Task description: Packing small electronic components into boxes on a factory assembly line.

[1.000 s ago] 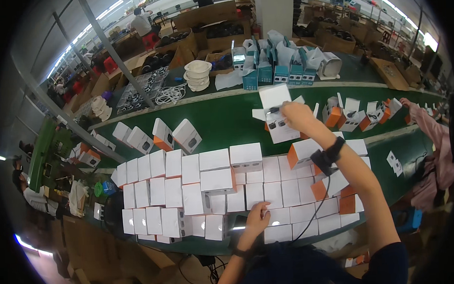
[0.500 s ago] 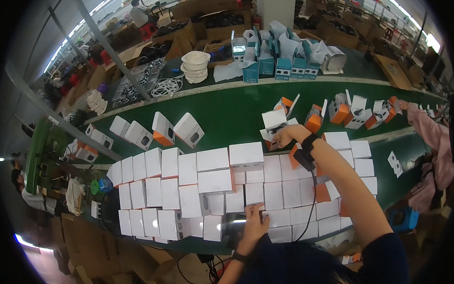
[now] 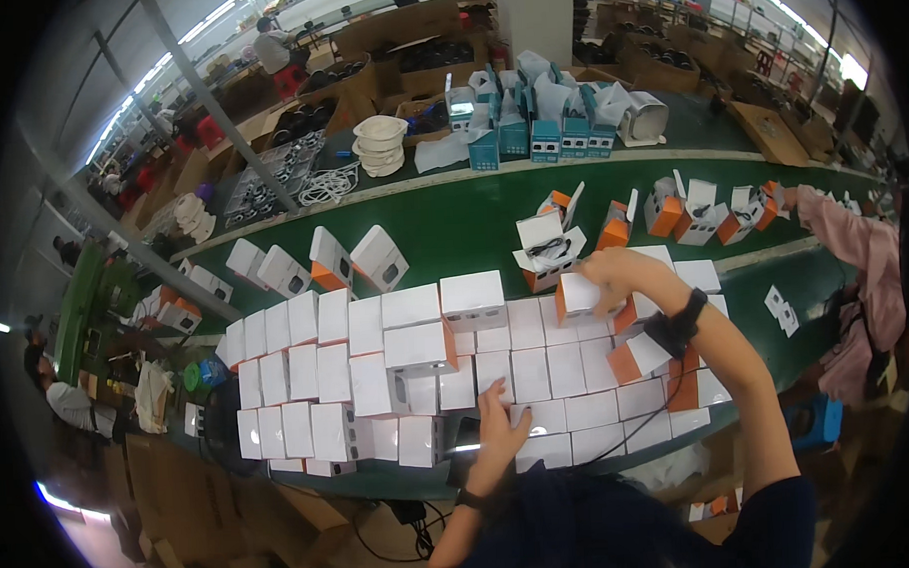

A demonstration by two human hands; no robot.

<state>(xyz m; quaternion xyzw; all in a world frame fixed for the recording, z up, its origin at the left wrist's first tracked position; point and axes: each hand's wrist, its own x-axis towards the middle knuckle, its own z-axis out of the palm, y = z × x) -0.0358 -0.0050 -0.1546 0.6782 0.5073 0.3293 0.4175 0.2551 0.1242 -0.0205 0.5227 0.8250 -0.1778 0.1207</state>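
My right hand (image 3: 617, 275) is closed around the upper end of a white and orange box (image 3: 578, 296), at the far edge of a tightly packed layer of white boxes (image 3: 566, 368). Just beyond it, on the green belt, stands an opened box (image 3: 548, 251) with its lid up and a dark cable inside. My left hand (image 3: 498, 433) hovers low over the near boxes, thumb and fingers apart and holding nothing. Beside it lies a dark flat object (image 3: 463, 452), partly covered by the hand. A tilted orange and white box (image 3: 637, 358) lies below my right wrist.
Several closed boxes (image 3: 331, 260) stand on the green belt (image 3: 452, 209) at left, and opened ones (image 3: 697, 215) at right. Teal boxes (image 3: 545, 139) and coiled white cable (image 3: 329, 184) occupy the far shelf. Another person's pink sleeve (image 3: 854, 260) reaches in from the right.
My right hand has left the opened box on the belt and come nearer, onto the white and orange box. My left hand has shifted slightly farther forward, its fingers spreading.
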